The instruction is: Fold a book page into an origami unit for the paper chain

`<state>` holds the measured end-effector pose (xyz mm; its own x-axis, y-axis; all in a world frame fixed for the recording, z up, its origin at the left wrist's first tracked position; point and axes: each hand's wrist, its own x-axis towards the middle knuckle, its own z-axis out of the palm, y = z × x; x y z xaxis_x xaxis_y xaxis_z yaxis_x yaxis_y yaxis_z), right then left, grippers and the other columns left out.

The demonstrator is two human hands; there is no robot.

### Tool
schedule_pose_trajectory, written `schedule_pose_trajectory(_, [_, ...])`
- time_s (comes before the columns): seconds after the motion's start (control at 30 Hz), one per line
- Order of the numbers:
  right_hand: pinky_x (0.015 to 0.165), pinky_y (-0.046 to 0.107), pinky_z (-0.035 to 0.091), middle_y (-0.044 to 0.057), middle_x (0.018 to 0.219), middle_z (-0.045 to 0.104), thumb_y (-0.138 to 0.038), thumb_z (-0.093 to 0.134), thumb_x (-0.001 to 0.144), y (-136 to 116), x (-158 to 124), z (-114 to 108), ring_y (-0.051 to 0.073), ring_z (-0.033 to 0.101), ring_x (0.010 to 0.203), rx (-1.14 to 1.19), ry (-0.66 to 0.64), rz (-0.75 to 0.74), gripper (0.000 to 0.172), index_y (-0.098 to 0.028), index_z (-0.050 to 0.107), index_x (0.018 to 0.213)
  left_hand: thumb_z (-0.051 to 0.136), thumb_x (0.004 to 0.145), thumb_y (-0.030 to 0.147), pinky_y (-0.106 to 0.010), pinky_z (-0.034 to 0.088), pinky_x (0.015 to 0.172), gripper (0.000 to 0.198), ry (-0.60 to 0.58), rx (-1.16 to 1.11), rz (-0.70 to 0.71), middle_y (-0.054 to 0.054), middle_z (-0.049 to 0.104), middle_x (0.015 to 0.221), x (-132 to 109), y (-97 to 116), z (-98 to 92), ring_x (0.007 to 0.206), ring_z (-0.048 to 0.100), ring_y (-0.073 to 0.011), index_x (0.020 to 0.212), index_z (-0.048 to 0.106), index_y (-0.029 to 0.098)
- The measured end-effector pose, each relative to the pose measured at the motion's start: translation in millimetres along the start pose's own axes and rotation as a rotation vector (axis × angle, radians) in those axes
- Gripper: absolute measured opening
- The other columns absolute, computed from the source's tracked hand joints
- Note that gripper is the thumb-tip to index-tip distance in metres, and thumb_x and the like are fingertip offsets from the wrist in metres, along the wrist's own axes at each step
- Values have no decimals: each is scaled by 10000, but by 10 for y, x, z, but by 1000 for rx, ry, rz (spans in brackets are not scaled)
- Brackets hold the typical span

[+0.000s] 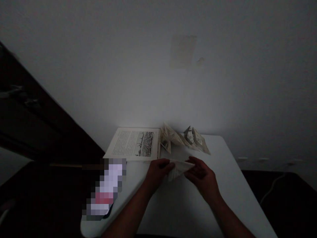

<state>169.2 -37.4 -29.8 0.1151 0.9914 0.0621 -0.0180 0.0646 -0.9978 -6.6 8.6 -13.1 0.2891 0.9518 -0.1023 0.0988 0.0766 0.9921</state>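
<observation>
A piece of folded printed paper [178, 168], wide at the left and running to a point at the right, is held above the front half of the white table. My left hand [158, 170] pinches its left end, thumb on top and fingers beneath. My right hand [201, 177] curls around the pointed right end, with fingers behind it and the thumb below; their exact contact is hard to see in the dim light. Beyond my hands, folded paper shapes [172, 135] made from printed pages stand and lean together, with more such shapes [196, 138] to the right.
An open book [133, 143] with text and a picture lies at the table's back left. A blurred-out phone-like object [106, 188] rests along the left edge of the white table [237, 198]. The wall [138, 82] rises directly behind, and a dark door [32, 115] stands left.
</observation>
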Motion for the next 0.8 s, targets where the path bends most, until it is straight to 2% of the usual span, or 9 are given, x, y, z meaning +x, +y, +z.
schedule_pose_trajectory(0.1, [626, 291, 511, 38, 718, 683, -339, 692, 673, 35, 4, 7, 182, 636, 667, -30, -89, 80, 205, -173, 638, 781, 619, 700, 381, -206, 359, 519, 270, 83, -104, -25, 27, 521, 563, -27, -38, 103, 533, 455, -96, 656, 620, 115])
schedule_pose_trajectory(0.2, [561, 250, 473, 21, 575, 654, -349, 663, 705, 68, -7, 11, 155, 607, 562, -116, -89, 106, 223, -159, 628, 594, 635, 691, 364, -202, 376, 520, 259, 108, -156, -10, 29, 526, 544, -55, -100, 174, 526, 468, -96, 614, 597, 119])
schedule_pose_trajectory(0.33, [537, 235, 459, 10, 541, 651, -333, 658, 713, 77, -18, -12, 143, 598, 524, -62, -118, 119, 208, -161, 625, 600, 658, 679, 339, -193, 380, 490, 275, 58, -177, 32, 35, 515, 472, -72, -211, 146, 473, 481, -92, 544, 541, 129])
schedule_pose_trajectory(0.43, [500, 234, 452, 4, 503, 645, -330, 666, 705, 69, -18, -47, 138, 587, 475, -17, -187, 153, 212, -166, 610, 585, 665, 677, 342, -200, 392, 462, 240, -37, -193, 26, 16, 558, 483, -79, -259, 96, 446, 506, -103, 624, 585, 122])
schedule_pose_trajectory(0.53, [470, 235, 442, 3, 471, 633, -332, 677, 694, 67, -12, -74, 133, 571, 436, 9, -242, 189, 223, -161, 609, 568, 654, 693, 349, -200, 392, 441, 243, -85, -158, 4, 1, 576, 486, -90, -251, 80, 421, 509, -103, 654, 617, 113])
schedule_pose_trajectory(0.7, [510, 251, 470, 24, 593, 669, -348, 670, 698, 66, -2, -70, 142, 595, 503, 98, -274, 199, 205, -143, 665, 704, 629, 723, 353, -199, 412, 484, 272, -35, -124, 60, -12, 597, 492, -104, -213, 77, 461, 539, -110, 588, 630, 117])
schedule_pose_trajectory(0.8, [516, 257, 474, 35, 574, 668, -369, 635, 733, 70, -5, -60, 146, 600, 498, 73, -294, 201, 245, -133, 671, 680, 624, 731, 354, -204, 423, 498, 274, -20, -157, 73, -8, 599, 493, -114, -215, 78, 473, 549, -115, 586, 632, 122])
